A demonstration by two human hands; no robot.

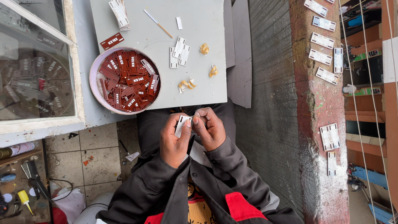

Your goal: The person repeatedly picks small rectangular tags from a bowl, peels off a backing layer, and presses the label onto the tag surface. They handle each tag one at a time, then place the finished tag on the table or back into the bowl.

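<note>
My left hand point(174, 139) holds a small white rectangular plate point(182, 123) upright between thumb and fingers, just below the near edge of the grey board point(199, 33). My right hand point(209, 127) is closed at the plate's upper right corner, pinching at its edge; what it pinches is too small to tell. Both hands sit over my lap, in dark sleeves. A round pink-rimmed tray point(96, 85) full of several dark red plates point(128, 79) with white marks stands on the board to the left of my hands.
Loose white plates point(179, 52), a stack of plates point(119, 13), a thin stick point(158, 23), one red plate point(112, 41) and curled yellow peelings point(187, 84) lie on the board. More white plates point(322, 40) rest on the red ledge at right. A glass case point(33, 66) stands left.
</note>
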